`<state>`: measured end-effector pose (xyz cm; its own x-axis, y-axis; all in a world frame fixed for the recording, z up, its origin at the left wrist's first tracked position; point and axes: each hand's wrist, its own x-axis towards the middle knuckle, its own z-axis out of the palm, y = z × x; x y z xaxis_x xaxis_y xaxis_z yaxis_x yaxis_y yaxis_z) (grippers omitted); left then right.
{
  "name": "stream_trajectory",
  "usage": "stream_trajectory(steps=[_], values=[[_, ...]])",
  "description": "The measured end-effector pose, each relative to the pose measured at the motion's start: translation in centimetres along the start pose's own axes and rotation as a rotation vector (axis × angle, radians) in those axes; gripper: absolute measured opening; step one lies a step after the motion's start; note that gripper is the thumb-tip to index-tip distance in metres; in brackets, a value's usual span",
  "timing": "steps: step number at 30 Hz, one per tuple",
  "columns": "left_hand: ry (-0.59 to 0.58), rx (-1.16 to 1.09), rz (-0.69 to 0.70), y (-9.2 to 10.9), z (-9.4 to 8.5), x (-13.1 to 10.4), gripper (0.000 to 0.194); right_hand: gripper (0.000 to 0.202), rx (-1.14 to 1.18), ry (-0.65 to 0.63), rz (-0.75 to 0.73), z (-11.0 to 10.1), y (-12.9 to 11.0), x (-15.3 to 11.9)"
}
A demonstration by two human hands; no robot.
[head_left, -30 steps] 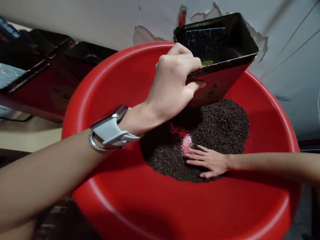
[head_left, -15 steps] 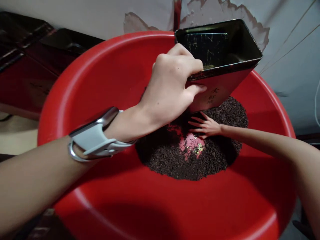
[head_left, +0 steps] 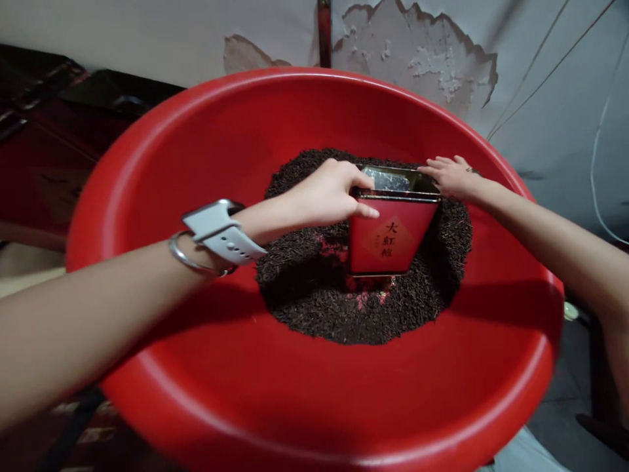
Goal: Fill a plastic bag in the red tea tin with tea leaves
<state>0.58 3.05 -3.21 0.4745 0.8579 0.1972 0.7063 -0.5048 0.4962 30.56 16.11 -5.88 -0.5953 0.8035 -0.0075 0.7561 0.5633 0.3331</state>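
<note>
A red tea tin [head_left: 386, 229] with dark lettering on its front stands inside the big red plastic tub [head_left: 295, 400], its open mouth facing up. My left hand [head_left: 334, 193] grips the tin's left edge, thumb outside on the front and fingers over the rim. At the tin's far right corner is my right hand [head_left: 455, 178], its fingers stretched out at the rim; whether it bears on the tin I cannot tell. Dark dry tea leaves [head_left: 314, 308] lie heaped around the tin, with a patch of the tub's patterned bottom showing near its base.
More dark red tins [head_left: 44, 164] stand to the left, beyond the tub's rim. Behind the tub rises a wall [head_left: 417, 52] with peeling plaster and thin cords at the right. A pale plastic-like sheet [head_left: 525, 452] lies at lower right.
The tin has come down from above the tub's far side onto the tea leaves, with my left hand on it. My right hand has moved from the leaves up to the tin's right corner.
</note>
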Motion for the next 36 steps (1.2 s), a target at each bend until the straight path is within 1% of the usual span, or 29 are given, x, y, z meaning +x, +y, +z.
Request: stream_trajectory(steps=[2, 4, 5, 7, 10, 12, 13, 14, 16, 18, 19, 21, 23, 24, 26, 27, 28, 29, 31, 32, 33, 34, 36], values=[[-0.068, -0.053, -0.024, 0.0, 1.4, 0.2, 0.029, 0.046, 0.029, 0.078, 0.042, -2.4, -0.5, -1.3], [-0.133, -0.106, -0.054, 0.0, 2.5, 0.3, 0.026, 0.043, 0.077, 0.179, 0.062, -4.2, -2.0, -2.4], [-0.153, -0.119, -0.066, 0.0, 2.8, 0.3, 0.025, 0.042, 0.111, 0.216, 0.076, -4.8, -2.9, -2.8], [-0.149, -0.095, -0.087, -0.1, 3.0, 0.4, 0.025, 0.040, 0.212, 0.265, 0.099, -5.4, -4.9, -3.3], [-0.084, 0.049, -0.087, -0.3, 2.6, 0.5, 0.027, 0.035, 0.424, 0.284, 0.097, -5.0, -7.2, -3.3], [-0.061, 0.157, -0.037, -0.5, 2.2, 0.4, 0.026, 0.032, 0.574, 0.270, 0.107, -4.4, -8.1, -3.2], [-0.068, 0.202, -0.006, -0.5, 2.0, 0.4, 0.024, 0.029, 0.659, 0.265, 0.123, -4.2, -8.3, -3.2], [-0.096, 0.236, 0.024, -0.5, 1.9, 0.4, 0.023, 0.027, 0.766, 0.260, 0.147, -3.9, -8.5, -3.2], [-0.216, 0.260, 0.081, -0.3, 1.9, 0.3, 0.022, 0.023, 1.055, 0.233, 0.225, -3.5, -8.7, -3.1], [-0.352, 0.242, 0.127, 0.0, 2.1, 0.2, 0.021, 0.025, 1.377, 0.176, 0.339, -3.1, -8.8, -2.9], [-0.399, 0.229, 0.147, 0.2, 2.2, 0.1, 0.020, 0.028, 1.515, 0.143, 0.403, -2.9, -8.8, -2.8], [-0.450, 0.204, 0.180, 0.7, 2.4, -0.3, 0.017, 0.033, 1.700, 0.090, 0.505, -2.6, -8.8, -2.7], [-0.500, 0.164, 0.211, 1.1, 2.2, -0.7, 0.016, 0.033, 1.771, 0.072, 0.533, -2.7, -8.8, -2.8], [-0.537, 0.128, 0.231, 1.4, 2.0, -1.0, 0.017, 0.030, 1.767, 0.092, 0.517, -3.0, -8.9, -2.9], [-0.589, 0.042, 0.265, 1.8, 1.4, -1.4, 0.023, 0.021, 1.679, 0.201, 0.431, -4.0, -9.0, -3.3], [-0.565, 0.010, 0.266, 1.9, 0.9, -1.4, 0.027, 0.017, 1.593, 0.273, 0.367, -4.7, -9.1, -3.6], [-0.489, -0.002, 0.252, 2.0, 0.5, -1.4, 0.032, 0.016, 1.486, 0.336, 0.291, -5.4, -9.2, -4.0], [-0.374, 0.007, 0.227, 2.0, 0.1, -1.3, 0.036, 0.016, 1.361, 0.380, 0.201, -6.1, -9.4, -4.4], [-0.120, 0.067, 0.169, 1.7, -0.6, -1.0, 0.037, 0.018, 1.082, 0.391, -0.001, -7.2, -9.9, -5.1], [-0.039, 0.101, 0.150, 1.4, -0.7, -0.8, 0.036, 0.019, 0.942, 0.372, -0.099, -7.6, -10.2, -5.4], [-0.008, 0.133, 0.137, 1.1, -0.7, -0.6, 0.034, 0.019, 0.808, 0.356, -0.183, -7.8, -10.5, -5.6], [-0.018, 0.159, 0.123, 0.9, -0.7, -0.4, 0.033, 0.019, 0.683, 0.343, -0.247, -7.8, -10.9, -5.8], [-0.089, 0.202, 0.089, 0.4, -0.3, -0.2, 0.031, 0.020, 0.468, 0.330, -0.308, -7.3, -11.7, -6.0]])
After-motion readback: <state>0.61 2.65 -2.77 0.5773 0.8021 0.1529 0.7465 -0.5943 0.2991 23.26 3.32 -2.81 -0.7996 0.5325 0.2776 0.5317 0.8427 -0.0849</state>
